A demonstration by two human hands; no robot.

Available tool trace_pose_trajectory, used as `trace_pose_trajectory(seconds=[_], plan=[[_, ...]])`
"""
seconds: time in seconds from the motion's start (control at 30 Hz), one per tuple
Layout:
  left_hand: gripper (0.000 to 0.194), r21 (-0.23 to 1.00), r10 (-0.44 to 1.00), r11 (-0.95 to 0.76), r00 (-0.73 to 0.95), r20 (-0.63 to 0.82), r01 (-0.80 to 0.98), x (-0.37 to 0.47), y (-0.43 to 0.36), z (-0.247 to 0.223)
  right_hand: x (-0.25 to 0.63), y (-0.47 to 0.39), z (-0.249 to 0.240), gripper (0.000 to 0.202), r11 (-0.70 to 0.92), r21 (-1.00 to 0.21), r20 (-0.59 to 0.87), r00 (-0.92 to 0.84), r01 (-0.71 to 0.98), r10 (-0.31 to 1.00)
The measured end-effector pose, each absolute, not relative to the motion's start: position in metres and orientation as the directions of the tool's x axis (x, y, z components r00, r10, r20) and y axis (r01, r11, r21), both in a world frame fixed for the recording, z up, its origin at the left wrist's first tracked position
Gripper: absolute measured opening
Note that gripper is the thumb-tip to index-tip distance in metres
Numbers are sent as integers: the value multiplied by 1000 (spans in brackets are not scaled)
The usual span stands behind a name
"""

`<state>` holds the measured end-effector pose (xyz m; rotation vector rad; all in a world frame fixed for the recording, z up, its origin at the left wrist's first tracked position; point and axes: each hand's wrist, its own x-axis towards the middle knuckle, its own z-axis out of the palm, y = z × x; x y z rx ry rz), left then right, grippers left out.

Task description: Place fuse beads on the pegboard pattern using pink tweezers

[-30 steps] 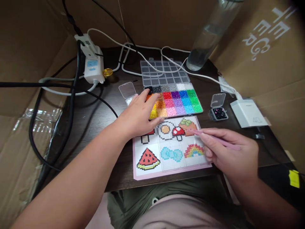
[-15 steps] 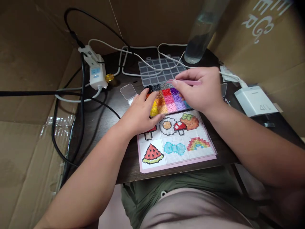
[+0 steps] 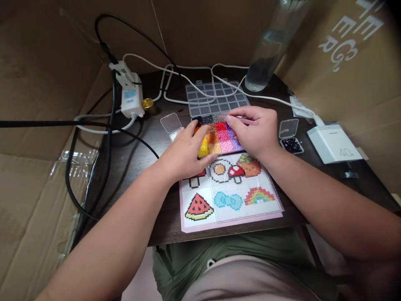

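Note:
Pink tweezers (image 3: 249, 121) are pinched in my right hand (image 3: 258, 129), their tip over the grey beads at the back of the bead box (image 3: 223, 136). The box holds small beads sorted by colour, and its clear divided lid (image 3: 216, 100) lies open behind it. My left hand (image 3: 184, 152) rests with fingers spread on the box's left side, its thumb near the front edge. In front lies a pattern sheet (image 3: 200, 209) with pixel pictures, among them a watermelon slice. A clear pegboard (image 3: 230, 213) covers its right part. Whether the tweezers grip a bead is too small to tell.
To the right are a small open case of black beads (image 3: 292, 144) and a white charger (image 3: 333, 142). A clear bottle (image 3: 260, 62) stands at the back. A power strip (image 3: 131, 94), a gold cap (image 3: 147, 104) and looping cables lie left. Cardboard walls (image 3: 37, 83) surround the table.
My right hand has lowered and shifted slightly left, uncovering the small black-bead case. The tweezers' tip stays over the grey beads. My left hand keeps its place on the box; the view has shifted a little.

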<state>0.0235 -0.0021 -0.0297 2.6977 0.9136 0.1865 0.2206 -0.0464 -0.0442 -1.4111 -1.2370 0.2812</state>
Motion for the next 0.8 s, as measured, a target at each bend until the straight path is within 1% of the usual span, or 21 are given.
trace_pose_trajectory(seconds=[0.13, 0.27, 0.37, 0.53, 0.7, 0.8], plan=[[75, 316, 629, -743, 777, 25, 591, 23, -3, -30, 218, -46, -44, 6, 260, -792, 540, 434, 552, 721], [77, 320, 649, -722, 760, 5, 614, 22, -3, -31, 216, -45, -41, 6, 266, -814, 535, 488, 516, 690], [79, 332, 686, -681, 727, -25, 653, 21, -2, -31, 216, -44, -44, 8, 248, -828, 507, 483, 503, 714], [77, 342, 681, -683, 732, -20, 645, 19, -3, -28, 216, -40, -49, 11, 261, -862, 457, 442, 435, 772], [77, 329, 681, -685, 732, -30, 650, 18, -3, -27, 217, -43, -40, 12, 273, -875, 437, 410, 399, 801], [78, 314, 685, -683, 727, -35, 659, 18, -2, -28, 221, -47, -35, 14, 219, -910, 357, 399, 351, 844]])
